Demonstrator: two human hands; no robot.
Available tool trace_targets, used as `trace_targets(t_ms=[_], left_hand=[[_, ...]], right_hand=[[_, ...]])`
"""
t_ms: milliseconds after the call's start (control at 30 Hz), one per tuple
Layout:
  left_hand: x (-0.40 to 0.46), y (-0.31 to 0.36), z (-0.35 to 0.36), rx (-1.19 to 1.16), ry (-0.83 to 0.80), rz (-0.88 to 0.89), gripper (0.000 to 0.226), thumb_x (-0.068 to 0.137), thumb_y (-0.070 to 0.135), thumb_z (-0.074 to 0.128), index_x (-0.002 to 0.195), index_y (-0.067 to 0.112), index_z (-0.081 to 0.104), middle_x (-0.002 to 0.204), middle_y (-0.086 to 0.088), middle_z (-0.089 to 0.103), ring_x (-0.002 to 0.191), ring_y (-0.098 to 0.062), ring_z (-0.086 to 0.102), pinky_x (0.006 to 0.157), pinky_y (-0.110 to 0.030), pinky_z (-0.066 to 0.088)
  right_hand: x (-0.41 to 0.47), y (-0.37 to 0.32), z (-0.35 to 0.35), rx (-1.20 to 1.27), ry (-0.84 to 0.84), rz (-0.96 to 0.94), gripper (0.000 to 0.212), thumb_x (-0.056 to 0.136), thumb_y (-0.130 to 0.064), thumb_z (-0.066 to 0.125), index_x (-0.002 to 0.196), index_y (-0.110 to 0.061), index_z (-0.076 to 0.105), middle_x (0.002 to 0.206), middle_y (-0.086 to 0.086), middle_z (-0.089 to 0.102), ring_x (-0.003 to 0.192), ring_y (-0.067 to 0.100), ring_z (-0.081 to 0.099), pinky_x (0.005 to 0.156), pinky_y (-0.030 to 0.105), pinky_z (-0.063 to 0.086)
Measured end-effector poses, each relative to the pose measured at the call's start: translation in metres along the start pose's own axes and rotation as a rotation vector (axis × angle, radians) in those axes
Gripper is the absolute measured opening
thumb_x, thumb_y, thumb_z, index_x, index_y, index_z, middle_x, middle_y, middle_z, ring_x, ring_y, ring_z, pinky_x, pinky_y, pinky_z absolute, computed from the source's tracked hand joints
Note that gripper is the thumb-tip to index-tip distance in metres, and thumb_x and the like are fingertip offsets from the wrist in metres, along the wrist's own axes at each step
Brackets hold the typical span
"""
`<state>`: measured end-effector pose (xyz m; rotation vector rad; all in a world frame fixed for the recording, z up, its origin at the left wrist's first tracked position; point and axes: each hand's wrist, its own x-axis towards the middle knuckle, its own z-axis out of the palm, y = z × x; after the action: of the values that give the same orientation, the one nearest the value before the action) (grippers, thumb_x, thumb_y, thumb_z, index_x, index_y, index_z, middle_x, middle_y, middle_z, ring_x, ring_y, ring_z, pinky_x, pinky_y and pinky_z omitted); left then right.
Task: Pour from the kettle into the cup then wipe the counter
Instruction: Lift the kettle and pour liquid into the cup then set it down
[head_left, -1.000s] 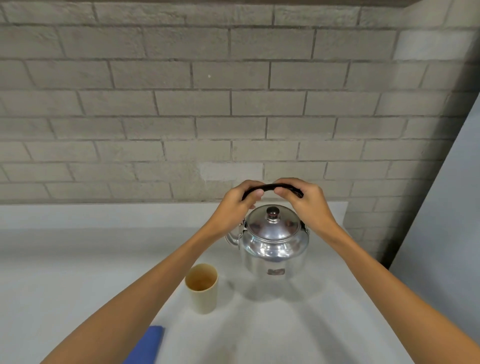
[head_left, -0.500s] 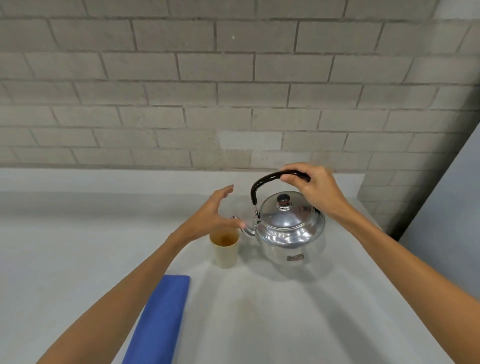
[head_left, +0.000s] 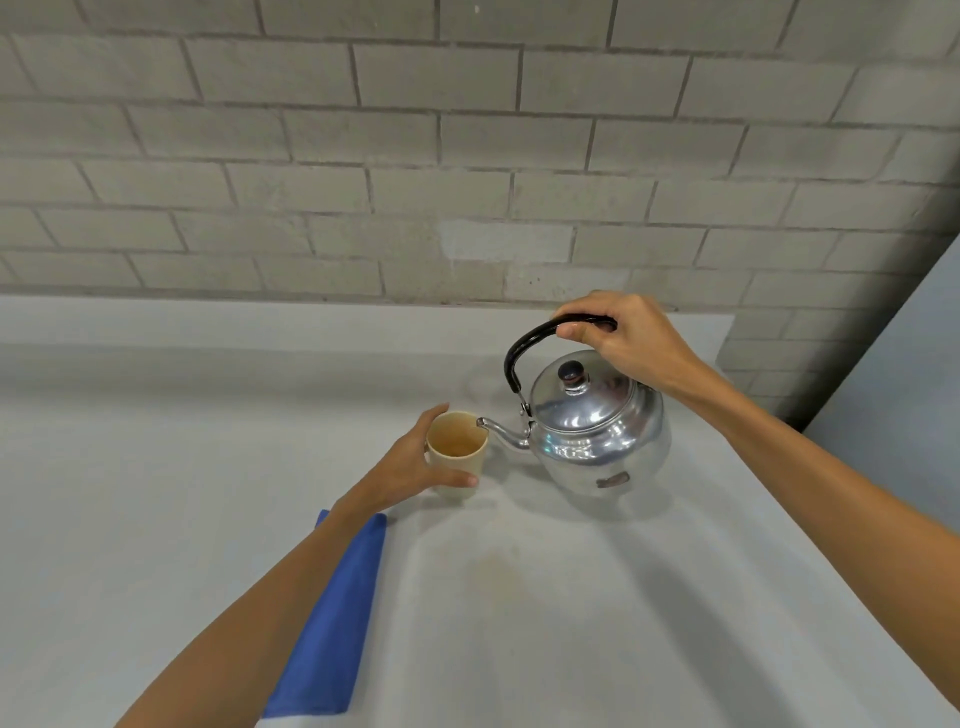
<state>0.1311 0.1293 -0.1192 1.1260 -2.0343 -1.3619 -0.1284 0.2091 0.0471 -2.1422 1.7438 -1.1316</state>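
A shiny metal kettle (head_left: 597, 436) with a black handle and a dark lid knob sits on the grey counter (head_left: 519, 597), tilted a little toward the left. My right hand (head_left: 618, 338) is shut around the top of its handle. The spout tip reaches over the rim of a beige cup (head_left: 460, 449) that stands upright just left of the kettle, with brownish liquid low inside. My left hand (head_left: 410, 470) wraps the cup's left side, thumb across its front. A folded blue cloth (head_left: 337, 623) lies on the counter, partly under my left forearm.
A grey brick wall (head_left: 467, 156) rises behind the counter's raised back ledge. The counter's right edge runs diagonally, with a dark gap and a grey panel (head_left: 904, 374) beyond it. A faint brownish stain (head_left: 498, 577) marks the counter in front of the kettle.
My left hand let go of the kettle handle, dropped to the cup and closed on it. The kettle's spout now reaches over the cup's rim. The view has tilted down and left.
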Motion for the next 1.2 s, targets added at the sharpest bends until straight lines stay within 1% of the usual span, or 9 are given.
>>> trace_targets(t_ms=[67,133,300,367,533,733,867,1000,1200], left_hand=[[0.001,-0.002,-0.001,-0.025,0.02,0.017,0.094,0.051,0.041,0.089,0.129,0.041,0.037,0.116,0.015,0.059,0.111,-0.011,0.057,0.093,-0.031,0.048],[0.001,-0.002,-0.001,-0.036,0.024,0.033,0.086,0.052,0.038,0.09,0.123,0.043,0.041,0.114,0.016,0.06,0.108,-0.009,0.058,0.093,-0.032,0.05],[0.002,-0.003,-0.001,-0.046,0.032,0.044,0.08,0.053,0.037,0.089,0.119,0.046,0.044,0.112,0.018,0.061,0.104,-0.004,0.059,0.09,-0.03,0.053],[0.002,-0.004,0.0,-0.047,0.038,0.05,0.079,0.055,0.035,0.089,0.119,0.044,0.045,0.113,0.017,0.061,0.105,-0.006,0.058,0.09,-0.03,0.053],[0.002,-0.004,-0.001,-0.047,0.038,0.056,0.077,0.056,0.033,0.089,0.119,0.044,0.045,0.114,0.014,0.061,0.106,-0.005,0.058,0.087,-0.025,0.051],[0.002,-0.005,-0.001,-0.046,0.033,0.061,0.077,0.056,0.034,0.089,0.119,0.044,0.045,0.114,0.015,0.061,0.103,-0.001,0.059,0.086,-0.024,0.051],[0.003,-0.005,0.0,-0.042,0.031,0.067,0.077,0.056,0.035,0.088,0.118,0.045,0.045,0.114,0.016,0.06,0.1,0.004,0.058,0.084,-0.021,0.049],[0.004,-0.006,-0.001,-0.044,0.028,0.066,0.077,0.054,0.037,0.088,0.117,0.046,0.045,0.114,0.016,0.06,0.101,0.004,0.058,0.084,-0.023,0.05],[0.005,-0.007,-0.001,-0.038,0.029,0.068,0.077,0.053,0.038,0.089,0.117,0.048,0.045,0.113,0.016,0.061,0.1,0.004,0.058,0.086,-0.026,0.051]], right_hand=[[0.001,-0.001,-0.001,-0.014,-0.013,0.0,0.017,0.085,-0.023,0.068,0.101,-0.018,0.073,0.093,-0.003,0.072,0.08,0.002,0.062,0.069,0.01,0.043],[0.002,-0.001,-0.002,-0.023,-0.022,-0.002,0.016,0.085,-0.022,0.069,0.1,-0.018,0.074,0.093,-0.003,0.072,0.077,-0.003,0.06,0.068,0.005,0.04],[0.004,-0.002,-0.005,-0.039,-0.038,-0.007,0.016,0.084,-0.022,0.069,0.099,-0.018,0.074,0.09,-0.004,0.072,0.079,0.015,0.063,0.07,0.016,0.044],[0.004,-0.002,-0.006,-0.04,-0.046,-0.01,0.016,0.085,-0.022,0.069,0.099,-0.018,0.074,0.09,-0.004,0.072,0.078,0.013,0.062,0.069,0.014,0.043],[0.005,0.0,-0.007,-0.038,-0.062,-0.005,0.016,0.084,-0.021,0.069,0.1,-0.019,0.074,0.093,-0.002,0.073,0.074,-0.009,0.057,0.069,0.002,0.039],[0.007,0.001,-0.011,-0.041,-0.079,-0.014,0.017,0.084,-0.024,0.07,0.1,-0.022,0.074,0.094,-0.002,0.073,0.086,0.007,0.065,0.08,0.017,0.048],[0.008,0.003,-0.013,-0.028,-0.074,-0.028,0.016,0.083,-0.022,0.07,0.099,-0.023,0.074,0.092,-0.005,0.073,0.085,0.002,0.063,0.076,0.008,0.046],[0.008,0.003,-0.013,-0.029,-0.074,-0.025,0.016,0.083,-0.023,0.07,0.098,-0.023,0.074,0.091,-0.004,0.073,0.084,0.005,0.064,0.077,0.015,0.048],[0.009,0.005,-0.014,-0.029,-0.079,-0.037,0.014,0.083,-0.022,0.071,0.096,-0.023,0.075,0.086,-0.01,0.071,0.082,-0.003,0.062,0.073,0.004,0.043]])
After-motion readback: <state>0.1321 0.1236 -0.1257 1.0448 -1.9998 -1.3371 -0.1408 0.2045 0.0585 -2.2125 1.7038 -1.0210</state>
